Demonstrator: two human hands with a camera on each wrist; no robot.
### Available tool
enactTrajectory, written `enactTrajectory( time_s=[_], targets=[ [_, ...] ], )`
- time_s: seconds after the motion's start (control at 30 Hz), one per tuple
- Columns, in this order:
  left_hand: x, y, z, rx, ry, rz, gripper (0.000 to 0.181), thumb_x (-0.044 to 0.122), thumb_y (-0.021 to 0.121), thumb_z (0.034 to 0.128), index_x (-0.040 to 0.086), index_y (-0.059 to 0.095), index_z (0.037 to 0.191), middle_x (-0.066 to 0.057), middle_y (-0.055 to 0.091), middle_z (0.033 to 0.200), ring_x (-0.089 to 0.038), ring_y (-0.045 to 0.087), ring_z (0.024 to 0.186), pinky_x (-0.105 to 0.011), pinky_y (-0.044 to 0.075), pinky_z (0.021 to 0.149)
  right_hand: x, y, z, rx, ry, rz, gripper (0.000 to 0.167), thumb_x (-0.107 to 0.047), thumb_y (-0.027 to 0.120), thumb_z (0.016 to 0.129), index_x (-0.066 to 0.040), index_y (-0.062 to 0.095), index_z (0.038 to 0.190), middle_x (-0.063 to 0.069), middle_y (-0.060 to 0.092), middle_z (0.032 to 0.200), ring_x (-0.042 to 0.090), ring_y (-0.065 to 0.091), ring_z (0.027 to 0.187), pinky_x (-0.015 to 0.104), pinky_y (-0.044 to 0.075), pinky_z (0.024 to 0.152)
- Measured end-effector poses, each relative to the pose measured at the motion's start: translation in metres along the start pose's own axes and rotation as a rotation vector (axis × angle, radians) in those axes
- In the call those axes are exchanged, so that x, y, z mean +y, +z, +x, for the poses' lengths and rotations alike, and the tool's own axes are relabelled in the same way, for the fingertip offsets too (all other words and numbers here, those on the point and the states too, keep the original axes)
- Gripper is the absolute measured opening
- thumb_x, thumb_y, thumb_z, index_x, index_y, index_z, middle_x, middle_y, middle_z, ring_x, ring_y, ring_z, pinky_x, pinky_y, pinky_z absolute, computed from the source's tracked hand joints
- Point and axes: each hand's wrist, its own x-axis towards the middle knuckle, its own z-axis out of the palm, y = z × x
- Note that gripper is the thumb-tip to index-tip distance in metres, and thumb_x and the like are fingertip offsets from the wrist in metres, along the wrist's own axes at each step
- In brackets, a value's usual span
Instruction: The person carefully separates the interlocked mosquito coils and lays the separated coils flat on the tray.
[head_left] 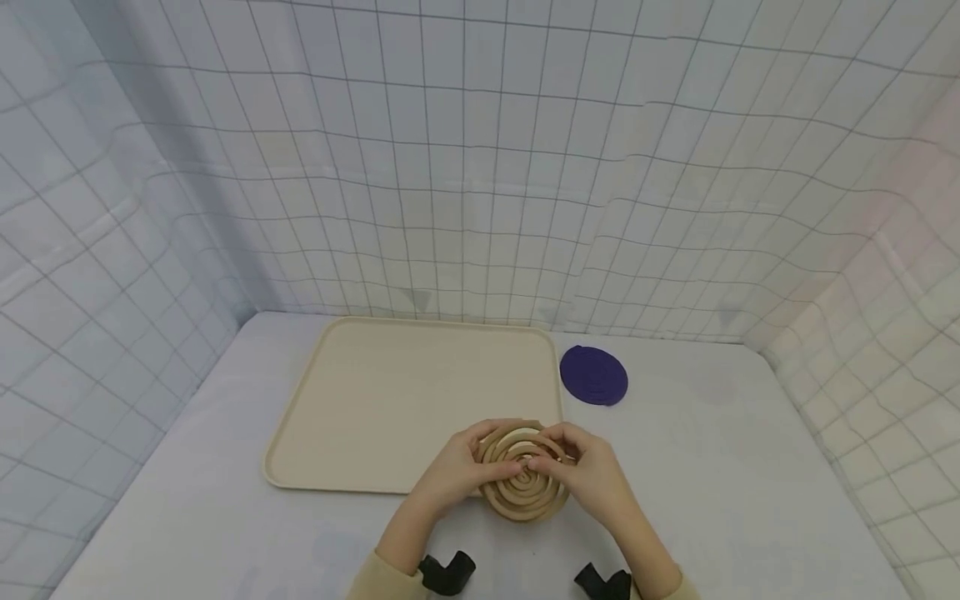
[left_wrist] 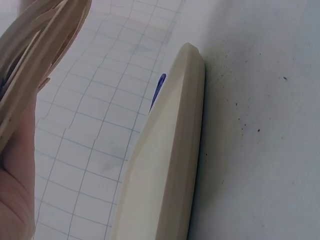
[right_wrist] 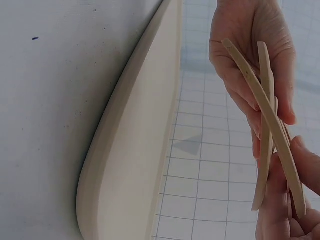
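Observation:
A tan spiral coil [head_left: 525, 508] of flat strip is held in the air over the tray's near right edge. My left hand [head_left: 457, 468] grips its left side, the thumb lying across the face toward the centre. On the other side my right hand [head_left: 596, 477] pinches it, thumb also near the middle. Edge-on in the right wrist view, the coil's strips [right_wrist: 265, 107] cross and stand apart from one another. In the left wrist view the coil [left_wrist: 42, 50] shows only partly, above the left hand [left_wrist: 17, 200].
A cream tray [head_left: 420, 400] with a raised rim lies on the white table [head_left: 720, 483], left of centre. A flat purple spiral disc [head_left: 594, 377] lies off its back right corner. White grid-patterned sheeting [head_left: 487, 192] surrounds the back and sides.

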Motion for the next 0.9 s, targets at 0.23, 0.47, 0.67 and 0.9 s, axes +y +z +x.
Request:
enactTrajectory(
  time_s=[0.23, 0.47, 0.67, 0.9],
  targets=[
    [0.001, -0.002, -0.001, -0.038, 0.006, -0.053, 0.054, 0.027, 0.064, 0.0965, 0.015, 0.045, 0.145, -0.015, 0.062, 0.128, -0.011, 0.066, 0.096, -0.024, 0.055, 0.081, 0.002, -0.003, 0.001, -0.008, 0.027, 0.043, 0.032, -0.018, 0.081, 0.079, -0.009, 0.071, 0.108, 0.005, 0.073, 0.101, 0.007, 0.064, 0.088, 0.020, 0.053, 0.077],
    [-0.002, -0.006, 0.000, -0.043, -0.099, -0.262, 0.049, 0.043, 0.035, 0.1065, 0.002, 0.047, 0.129, -0.007, 0.059, 0.116, -0.008, 0.065, 0.095, -0.023, 0.056, 0.080, 0.004, -0.004, 0.002, -0.070, -0.009, 0.095, 0.030, -0.018, 0.080, 0.080, -0.005, 0.069, 0.106, 0.010, 0.072, 0.099, 0.004, 0.065, 0.083, 0.020, 0.055, 0.074],
    [-0.002, -0.008, 0.000, -0.054, -0.141, -0.317, 0.026, 0.018, 0.044, 0.1032, 0.001, 0.044, 0.123, 0.000, 0.065, 0.100, -0.006, 0.067, 0.082, -0.020, 0.055, 0.070, 0.003, -0.005, 0.002, -0.085, -0.014, 0.118, 0.030, -0.018, 0.079, 0.082, -0.003, 0.069, 0.106, 0.012, 0.072, 0.102, 0.005, 0.066, 0.086, 0.020, 0.055, 0.076],
    [-0.001, -0.017, -0.002, -0.173, -0.124, -0.296, 0.057, 0.016, 0.050, 0.1016, -0.003, 0.028, 0.151, 0.006, 0.073, 0.090, -0.003, 0.068, 0.078, -0.019, 0.056, 0.069, 0.003, -0.006, 0.003, -0.106, 0.033, 0.101, 0.030, -0.018, 0.079, 0.082, -0.006, 0.070, 0.107, 0.011, 0.073, 0.100, 0.008, 0.069, 0.084, 0.022, 0.056, 0.073]
  ],
)
